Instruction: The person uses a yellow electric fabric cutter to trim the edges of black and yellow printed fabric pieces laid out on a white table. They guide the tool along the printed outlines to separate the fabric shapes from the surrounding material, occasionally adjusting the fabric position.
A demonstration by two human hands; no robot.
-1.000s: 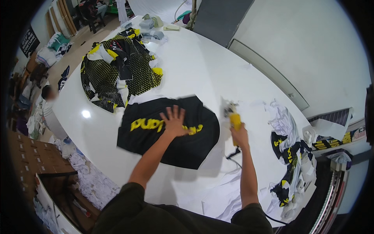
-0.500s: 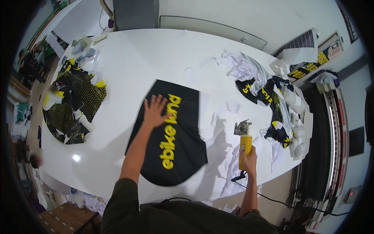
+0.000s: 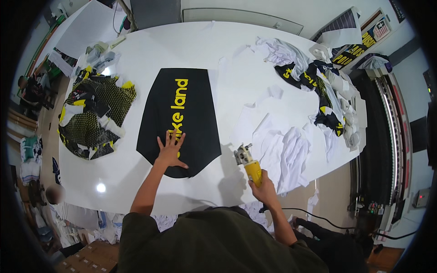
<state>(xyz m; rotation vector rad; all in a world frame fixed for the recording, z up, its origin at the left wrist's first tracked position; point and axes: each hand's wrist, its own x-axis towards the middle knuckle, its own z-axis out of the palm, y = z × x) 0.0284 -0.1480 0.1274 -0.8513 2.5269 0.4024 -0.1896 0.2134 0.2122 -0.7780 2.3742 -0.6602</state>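
Note:
A black fabric panel (image 3: 195,123) with yellow lettering lies on the white table (image 3: 255,104), its curved end toward me. My left hand (image 3: 170,152) presses on the panel near that end, fingers spread, covering some of the letters. My right hand (image 3: 264,187) is wrapped round the yellow body of an electric rotary cloth cutter (image 3: 253,172). The cutter's metal head (image 3: 243,154) points away from me, just right of the panel's lower right side and apart from it. A black cord (image 3: 314,216) trails off to the right.
White cloth scraps (image 3: 287,154) lie right of the cutter. Farther right is a heap of white, black and yellow offcuts (image 3: 325,104). A pile of black and yellow patterned pieces (image 3: 100,113) sits at the left edge. Behind the table's right side stands a long roller machine (image 3: 382,154).
The panel has shifted away from me and to the left, and lies straighter. My left hand now rests nearer its close end. The cutter has come left toward the panel, its head tilting left.

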